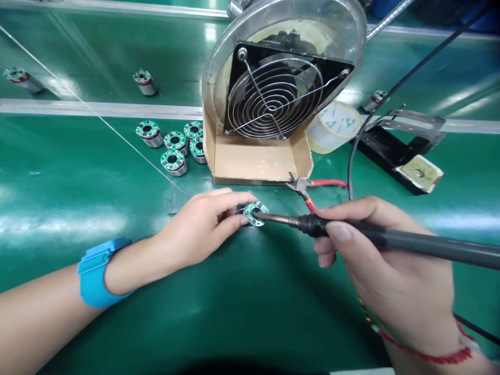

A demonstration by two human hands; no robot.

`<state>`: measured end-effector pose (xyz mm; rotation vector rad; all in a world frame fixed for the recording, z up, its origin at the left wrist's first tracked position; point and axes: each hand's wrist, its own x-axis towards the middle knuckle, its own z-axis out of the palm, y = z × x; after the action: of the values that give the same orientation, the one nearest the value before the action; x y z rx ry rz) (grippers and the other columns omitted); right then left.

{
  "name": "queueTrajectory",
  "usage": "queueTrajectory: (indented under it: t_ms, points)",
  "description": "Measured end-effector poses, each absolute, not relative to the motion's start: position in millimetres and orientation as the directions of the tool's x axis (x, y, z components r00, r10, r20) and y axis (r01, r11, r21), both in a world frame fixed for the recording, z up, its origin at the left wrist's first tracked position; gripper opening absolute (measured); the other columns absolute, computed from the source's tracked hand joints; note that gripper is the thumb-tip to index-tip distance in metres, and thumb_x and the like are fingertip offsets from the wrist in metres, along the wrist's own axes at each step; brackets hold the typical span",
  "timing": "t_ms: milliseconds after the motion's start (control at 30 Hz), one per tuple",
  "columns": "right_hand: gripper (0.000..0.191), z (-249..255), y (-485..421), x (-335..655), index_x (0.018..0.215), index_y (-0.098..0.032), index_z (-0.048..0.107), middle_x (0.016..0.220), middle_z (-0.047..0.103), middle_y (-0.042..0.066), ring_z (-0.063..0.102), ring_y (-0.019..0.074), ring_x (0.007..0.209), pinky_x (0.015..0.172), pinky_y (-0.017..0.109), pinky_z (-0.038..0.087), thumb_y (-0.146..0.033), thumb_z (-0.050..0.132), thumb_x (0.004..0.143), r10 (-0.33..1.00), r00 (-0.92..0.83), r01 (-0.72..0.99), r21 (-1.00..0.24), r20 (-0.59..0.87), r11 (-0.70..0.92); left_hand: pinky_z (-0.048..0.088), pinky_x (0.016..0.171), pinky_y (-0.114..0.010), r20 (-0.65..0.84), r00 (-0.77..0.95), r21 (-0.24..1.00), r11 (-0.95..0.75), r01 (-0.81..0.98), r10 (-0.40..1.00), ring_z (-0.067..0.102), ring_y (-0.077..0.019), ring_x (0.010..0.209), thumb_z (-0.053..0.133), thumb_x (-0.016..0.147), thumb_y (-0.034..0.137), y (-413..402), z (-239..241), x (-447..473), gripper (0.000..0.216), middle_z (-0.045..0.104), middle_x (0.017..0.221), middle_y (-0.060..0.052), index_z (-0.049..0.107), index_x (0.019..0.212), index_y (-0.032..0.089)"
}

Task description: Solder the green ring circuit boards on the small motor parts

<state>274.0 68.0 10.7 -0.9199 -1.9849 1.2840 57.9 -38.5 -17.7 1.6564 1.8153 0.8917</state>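
My left hand [203,225] grips a small motor body, mostly hidden by my fingers, topped by a ring-shaped green circuit board [254,214]. My right hand [383,260] is shut around the black handle of a soldering iron [394,238]. The iron's metal tip rests on the green ring. A thin wire [117,139], possibly solder, runs from the upper left down towards my left fingers; its end is hard to make out.
Several similar motors [175,148] stand to the left. Behind my hands are a caged fan [273,94] in a cardboard tray [253,161], red-handled cutters [302,186], a tape roll [334,126] and a black metal stand [398,148], on a green mat [117,260].
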Motion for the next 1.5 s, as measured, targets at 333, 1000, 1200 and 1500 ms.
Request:
queueTrajectory:
  t_ms: [333, 1000, 1200, 1500]
  points:
    - [0.014, 13, 102, 292, 0.104, -0.030, 0.073, 0.095, 0.074, 0.006, 0.068, 0.0247, 0.083, 0.075, 0.042, 0.054, -0.033, 0.068, 0.092, 0.704, -0.487, 0.463, -0.531, 0.517, 0.710, 0.044, 0.061, -0.023, 0.016, -0.132, 0.785, 0.070, 0.616, 0.991, 0.048, -0.0101, 0.060, 0.060, 0.094, 0.022, -44, -23, 56, 0.033, 0.059, 0.084, 0.003, 0.064, 0.126, 0.026]
    - [0.028, -51, 133, 310, 0.113, -0.023, 0.057, 0.092, 0.067, 0.008, 0.069, 0.0292, 0.083, 0.075, 0.047, 0.057, -0.025, 0.063, 0.085, 0.546, -0.759, 0.445, -0.330, 0.354, 0.833, 0.039, 0.056, -0.025, -0.143, -0.126, 0.900, 0.182, 0.396, 0.982, 0.049, -0.0119, 0.057, 0.068, 0.088, 0.027, -44, -16, 61, 0.035, 0.056, 0.069, 0.005, 0.061, 0.122, 0.023]
    - [0.032, -31, 107, 306, 0.117, -0.023, 0.054, 0.103, 0.070, 0.010, 0.070, 0.0280, 0.088, 0.072, 0.042, 0.059, -0.023, 0.059, 0.086, 0.422, -0.838, 0.287, -0.378, 0.346, 0.880, 0.033, 0.054, -0.024, -0.006, -0.184, 0.836, 0.107, 0.538, 0.983, 0.044, -0.0109, 0.061, 0.075, 0.084, 0.035, -47, -15, 64, 0.029, 0.052, 0.075, 0.006, 0.055, 0.101, 0.023]
    - [0.031, -6, 93, 295, 0.119, -0.020, 0.054, 0.101, 0.068, 0.012, 0.064, 0.0281, 0.083, 0.068, 0.041, 0.054, -0.015, 0.055, 0.088, 0.312, -0.920, 0.252, -0.253, 0.238, 0.934, 0.034, 0.054, -0.024, 0.139, -0.152, 0.684, 0.016, 0.729, 0.979, 0.044, -0.0090, 0.058, 0.080, 0.081, 0.033, -49, -11, 66, 0.034, 0.057, 0.085, 0.004, 0.052, 0.096, 0.021]
